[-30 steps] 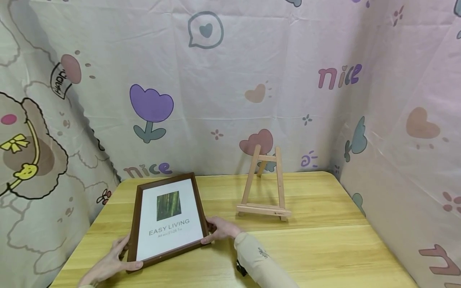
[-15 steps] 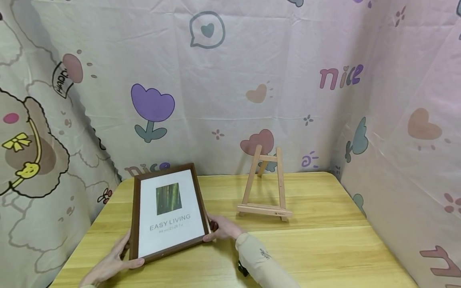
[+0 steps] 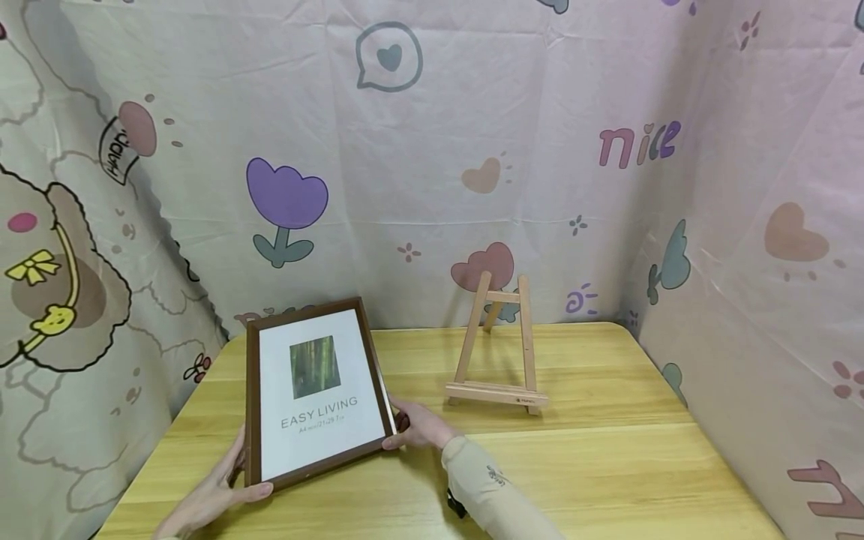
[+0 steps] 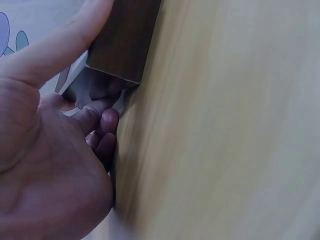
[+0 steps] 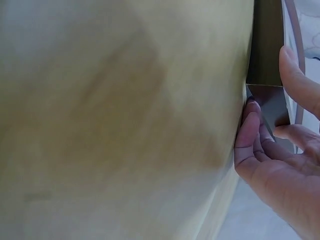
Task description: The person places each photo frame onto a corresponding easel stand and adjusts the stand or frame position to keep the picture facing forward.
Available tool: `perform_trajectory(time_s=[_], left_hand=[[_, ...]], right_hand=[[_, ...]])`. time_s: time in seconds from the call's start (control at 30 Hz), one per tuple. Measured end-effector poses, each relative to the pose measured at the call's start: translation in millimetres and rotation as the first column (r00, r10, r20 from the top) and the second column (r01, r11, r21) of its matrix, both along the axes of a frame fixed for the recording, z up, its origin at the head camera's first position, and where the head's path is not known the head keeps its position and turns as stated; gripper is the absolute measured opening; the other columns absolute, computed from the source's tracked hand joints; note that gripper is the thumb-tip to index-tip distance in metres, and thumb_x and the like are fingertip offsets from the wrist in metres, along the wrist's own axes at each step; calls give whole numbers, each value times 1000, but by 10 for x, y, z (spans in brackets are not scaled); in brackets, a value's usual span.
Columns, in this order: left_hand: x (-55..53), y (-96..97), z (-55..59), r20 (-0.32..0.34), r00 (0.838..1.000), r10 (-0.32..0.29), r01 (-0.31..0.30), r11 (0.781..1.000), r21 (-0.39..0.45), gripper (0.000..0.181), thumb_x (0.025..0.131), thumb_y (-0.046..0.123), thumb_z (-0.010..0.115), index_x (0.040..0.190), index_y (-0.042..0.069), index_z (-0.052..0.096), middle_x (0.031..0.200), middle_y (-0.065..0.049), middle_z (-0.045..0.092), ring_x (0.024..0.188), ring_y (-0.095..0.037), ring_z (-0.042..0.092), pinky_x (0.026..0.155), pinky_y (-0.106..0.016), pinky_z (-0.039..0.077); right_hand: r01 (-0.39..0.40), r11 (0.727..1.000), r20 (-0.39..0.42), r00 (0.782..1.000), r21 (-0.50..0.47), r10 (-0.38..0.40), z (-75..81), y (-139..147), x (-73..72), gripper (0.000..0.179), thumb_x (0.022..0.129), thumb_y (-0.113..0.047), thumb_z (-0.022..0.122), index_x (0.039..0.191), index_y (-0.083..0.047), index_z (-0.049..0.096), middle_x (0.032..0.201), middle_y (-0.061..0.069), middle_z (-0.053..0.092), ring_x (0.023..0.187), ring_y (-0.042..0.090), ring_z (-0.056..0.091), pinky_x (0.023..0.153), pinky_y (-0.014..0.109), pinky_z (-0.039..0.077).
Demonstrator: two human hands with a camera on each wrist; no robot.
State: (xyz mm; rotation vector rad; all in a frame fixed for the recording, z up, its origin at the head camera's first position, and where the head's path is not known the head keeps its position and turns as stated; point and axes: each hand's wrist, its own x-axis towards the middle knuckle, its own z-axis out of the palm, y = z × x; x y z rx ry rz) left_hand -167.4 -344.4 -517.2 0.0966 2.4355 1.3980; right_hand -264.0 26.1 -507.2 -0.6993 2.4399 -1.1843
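Observation:
A brown picture frame [image 3: 317, 390] with a white insert reading "EASY LIVING" and a small green forest picture is tilted up at the left of the table, its far edge raised. My left hand [image 3: 214, 491] grips its near left corner, thumb along the front edge and fingers curled at the side. At the near right corner, my right hand [image 3: 420, 427] holds the frame, thumb on the front. In the left wrist view, fingers [image 4: 102, 120] curl beneath the frame's corner close to the tabletop; in the right wrist view, fingertips [image 5: 249, 127] tuck under the other corner.
A small wooden easel [image 3: 496, 391] stands at the back right of the frame, its ledge facing me. The yellow wood-grain table [image 3: 594, 465] ends at a patterned cloth [image 3: 405, 187] hanging behind and at both sides.
The picture frame's far edge has risen and tipped toward me, now overlapping more of the back cloth. Both hands keep their grip at the near corners; the easel stays put.

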Motion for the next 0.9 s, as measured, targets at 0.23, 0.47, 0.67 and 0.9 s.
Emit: perform_trajectory(time_s=[0.23, 0.47, 0.67, 0.9], left_hand=[[47, 16, -1, -8, 1000, 28, -28, 1000, -11, 124, 91, 25, 73, 153, 17, -34, 160, -36, -21, 144, -66, -3, 111, -79, 10], [23, 81, -1, -131, 988, 87, -86, 996, 18, 122, 87, 16, 77, 159, 16, -22, 164, -34, -9, 143, -66, 9, 109, -81, 15], [31, 120, 30, -177, 975, 132, -135, 991, -2, 126, 84, 15, 80, 159, 17, -21, 164, -36, -6, 141, -67, 14, 108, -81, 22], [4, 197, 62, -216, 966, 143, -148, 989, -10, 127, 83, 17, 81, 159, 16, -21, 163, -38, -1, 140, -67, 18, 109, -77, 27]], right_hand=[[1, 1000, -13, 1000, 13, -1, -5, -17, 9, 95, 80, -18, 85, 159, -14, 32, 97, 4, 71, 83, 5, 60, 83, 22, 54], [-5, 998, -124, 992, 58, 12, 27, -46, 13, 99, 81, -18, 84, 159, -6, 26, 142, 20, 58, 126, 32, 60, 112, 41, 48], [22, 998, -103, 995, 56, -16, 74, -52, 61, 106, 80, -17, 84, 161, -6, 18, 164, 19, 29, 149, 39, 36, 123, 54, 31], [56, 998, -85, 995, 20, -54, 88, 4, 96, 107, 80, -16, 84, 162, -9, 15, 164, 21, 31, 143, 40, 43, 119, 54, 38]])
